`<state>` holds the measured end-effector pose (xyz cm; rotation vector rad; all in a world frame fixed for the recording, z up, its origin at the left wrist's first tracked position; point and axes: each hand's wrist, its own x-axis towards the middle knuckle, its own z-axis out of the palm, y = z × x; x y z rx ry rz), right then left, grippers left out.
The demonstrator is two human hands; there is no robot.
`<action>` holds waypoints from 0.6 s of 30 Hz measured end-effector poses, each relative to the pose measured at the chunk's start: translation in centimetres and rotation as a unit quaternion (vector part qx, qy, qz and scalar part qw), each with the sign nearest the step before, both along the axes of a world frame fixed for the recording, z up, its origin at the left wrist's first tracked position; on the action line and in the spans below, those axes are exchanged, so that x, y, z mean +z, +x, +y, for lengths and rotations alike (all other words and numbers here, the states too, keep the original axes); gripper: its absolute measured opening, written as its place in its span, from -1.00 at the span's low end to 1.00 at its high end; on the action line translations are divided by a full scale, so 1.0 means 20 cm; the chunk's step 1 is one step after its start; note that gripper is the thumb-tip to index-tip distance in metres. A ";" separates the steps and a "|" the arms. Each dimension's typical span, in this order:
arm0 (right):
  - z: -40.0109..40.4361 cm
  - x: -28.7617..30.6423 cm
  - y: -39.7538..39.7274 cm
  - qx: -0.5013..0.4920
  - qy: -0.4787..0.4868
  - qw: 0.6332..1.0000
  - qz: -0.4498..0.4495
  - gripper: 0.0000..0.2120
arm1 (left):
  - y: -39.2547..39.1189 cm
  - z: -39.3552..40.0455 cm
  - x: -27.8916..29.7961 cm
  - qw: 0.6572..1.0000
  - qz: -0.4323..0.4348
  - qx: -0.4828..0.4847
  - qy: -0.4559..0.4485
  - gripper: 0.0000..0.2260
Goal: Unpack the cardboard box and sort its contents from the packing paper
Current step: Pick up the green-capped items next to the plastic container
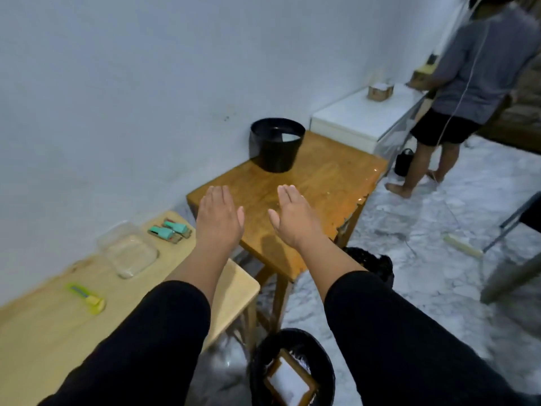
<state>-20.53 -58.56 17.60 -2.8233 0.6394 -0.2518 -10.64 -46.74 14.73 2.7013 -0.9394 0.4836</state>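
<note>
Both of my hands are empty and spread flat, fingers straight and close together, palms facing down. My left hand (219,218) and right hand (295,218) hover side by side with a gap between them, over the near part of a dark wooden table (336,171). Whether the palms touch the wood or float just above it, I cannot tell. Black sleeves cover both forearms.

Beyond my fingertips, at the far edge of that table against the white wall, stands a black bucket (276,149) with something pale inside. I judge it is set there as a sorting bin, within easy reach.

Left of my left hand runs a lighter wooden bench (44,332). On it, nearest my wrist, lie two small teal and brown items (169,232); further left a clear plastic container (130,250); further still a yellow-green utility knife (87,297), likely kept handy for cutting tape.

Below and between my arms, on the floor, a black bin (292,373) holds a cardboard box (289,382) with white material inside. It looks already discarded, so I judge the unpacking to be largely done. A second black bin (371,265) sits on the floor under my right forearm.

Far off past my right hand, another person (468,83) stands at a white counter (363,115) with small boxes on it
</note>
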 end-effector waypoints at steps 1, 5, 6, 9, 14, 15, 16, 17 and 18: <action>0.04 0.02 0.06 0.010 0.000 1.000 -0.010 -0.42 | 0.04 0.06 0.03 1.000 0.003 0.014 -0.003 -0.55; 0.24 0.05 0.26 0.053 0.002 0.998 -0.025 -0.43 | 0.21 0.32 0.05 0.998 -0.005 0.051 -0.023 -0.64; 0.29 0.04 0.32 0.064 0.004 0.998 -0.023 -0.43 | 0.25 0.39 0.04 0.998 -0.012 0.058 -0.026 -0.66; 0.44 -0.01 0.51 0.094 0.018 0.995 -0.018 -0.43 | 0.37 0.59 0.01 0.995 0.002 0.093 -0.019 -0.64; 0.65 -0.16 0.78 0.117 0.058 0.991 -0.010 -0.44 | 0.55 0.88 -0.17 0.986 0.058 0.147 -0.059 -0.56; 0.69 -0.21 0.82 0.124 0.062 0.990 0.001 -0.43 | 0.57 0.92 -0.23 0.982 0.078 0.156 -0.071 -0.56; 0.72 -0.26 0.86 0.131 0.065 0.989 0.012 -0.42 | 0.59 0.96 -0.28 0.979 0.096 0.162 -0.081 -0.54; 0.74 -0.31 0.89 0.137 0.071 0.988 0.023 -0.43 | 0.60 0.99 -0.33 0.974 0.114 0.171 -0.091 -0.52; 0.76 -0.36 0.92 0.140 0.079 0.987 0.032 -0.44 | 0.62 1.02 -0.39 0.966 0.147 0.186 -0.105 -0.50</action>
